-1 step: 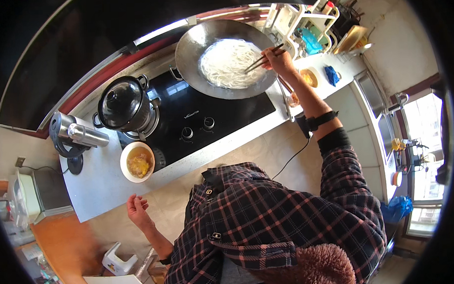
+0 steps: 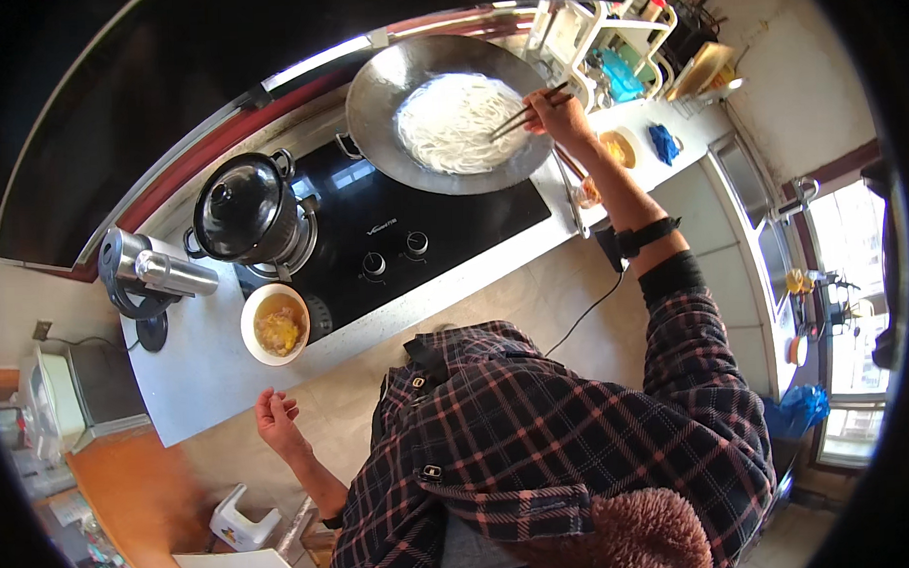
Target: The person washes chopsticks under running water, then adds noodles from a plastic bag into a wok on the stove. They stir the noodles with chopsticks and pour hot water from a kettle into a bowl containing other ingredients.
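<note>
Here the right hand [image 2: 559, 115] grips a pair of chopsticks [image 2: 525, 115], fingers closed around them, tips dipped into white noodles [image 2: 457, 122] filling the wok [image 2: 388, 86] on the black cooktop [image 2: 412, 220]. Left of the wok sits a lidded black pot [image 2: 244, 206]; nearer the person, a white bowl [image 2: 250, 303] holds yellowish food. The left hand [image 2: 277, 418] hangs empty, fingers loosely curled.

The person wears a plaid flannel shirt [image 2: 540, 451], dark navy crossed with thin pink and pale lines, buttoned at the front with small dark snaps. Its sleeve is pushed up behind the right hand [image 2: 559, 115], showing a black inner cuff [image 2: 671, 274]. A black wristband [image 2: 645, 236] circles that wrist. A fuzzy brown cap [image 2: 648, 533] covers the head.
</note>
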A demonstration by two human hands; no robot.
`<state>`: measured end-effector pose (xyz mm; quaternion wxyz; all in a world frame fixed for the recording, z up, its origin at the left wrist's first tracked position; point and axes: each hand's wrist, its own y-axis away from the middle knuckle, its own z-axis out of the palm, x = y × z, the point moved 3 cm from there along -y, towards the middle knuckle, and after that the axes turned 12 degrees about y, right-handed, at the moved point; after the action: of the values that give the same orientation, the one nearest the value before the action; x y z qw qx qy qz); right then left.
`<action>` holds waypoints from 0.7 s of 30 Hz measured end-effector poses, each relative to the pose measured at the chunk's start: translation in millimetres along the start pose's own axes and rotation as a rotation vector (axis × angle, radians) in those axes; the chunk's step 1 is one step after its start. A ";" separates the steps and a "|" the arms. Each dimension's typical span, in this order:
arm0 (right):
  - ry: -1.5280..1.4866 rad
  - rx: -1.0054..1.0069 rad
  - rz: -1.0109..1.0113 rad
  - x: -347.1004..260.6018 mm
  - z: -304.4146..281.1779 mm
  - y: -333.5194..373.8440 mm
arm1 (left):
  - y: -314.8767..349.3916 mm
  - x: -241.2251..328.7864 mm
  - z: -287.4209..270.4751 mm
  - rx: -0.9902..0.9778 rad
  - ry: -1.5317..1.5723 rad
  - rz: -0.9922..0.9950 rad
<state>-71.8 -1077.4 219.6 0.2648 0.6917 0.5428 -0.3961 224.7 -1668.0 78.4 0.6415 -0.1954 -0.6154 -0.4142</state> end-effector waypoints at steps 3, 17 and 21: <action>-0.061 -0.022 0.046 5.7 -15.8 5.4 | 4.4 7.4 5.3 -0.028 -0.054 -0.010; 0.271 0.472 -0.138 -34.1 29.7 -16.1 | -119.4 38.2 82.8 -0.671 -0.785 -0.158; 0.164 0.427 -0.029 -54.9 45.1 -23.5 | -88.2 55.0 168.9 -0.824 -0.964 -0.062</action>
<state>-111.4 -1136.8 242.3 0.0617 0.7540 0.4761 -0.4483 45.0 -1606.8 135.9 0.1520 -0.5728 -0.6306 -0.5012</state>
